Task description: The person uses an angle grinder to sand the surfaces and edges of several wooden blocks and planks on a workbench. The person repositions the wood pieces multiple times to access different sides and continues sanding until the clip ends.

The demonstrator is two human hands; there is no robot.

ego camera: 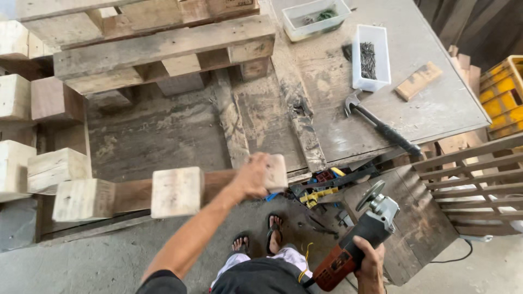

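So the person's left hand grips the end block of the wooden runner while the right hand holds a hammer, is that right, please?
Not quite: in the head view the right hand holds an angle grinder; the hammer lies on the workbench. The left hand does grip the end block.

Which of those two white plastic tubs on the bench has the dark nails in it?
The long narrow tub nearer the hammer holds them. The other tub, at the bench's far edge, holds only a few green and dark bits.

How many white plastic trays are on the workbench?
2. One white tray holding green bits sits at the far edge of the workbench. The other white tray, holding dark nails, lies nearer, beside the hammer. More may be hidden outside the view.
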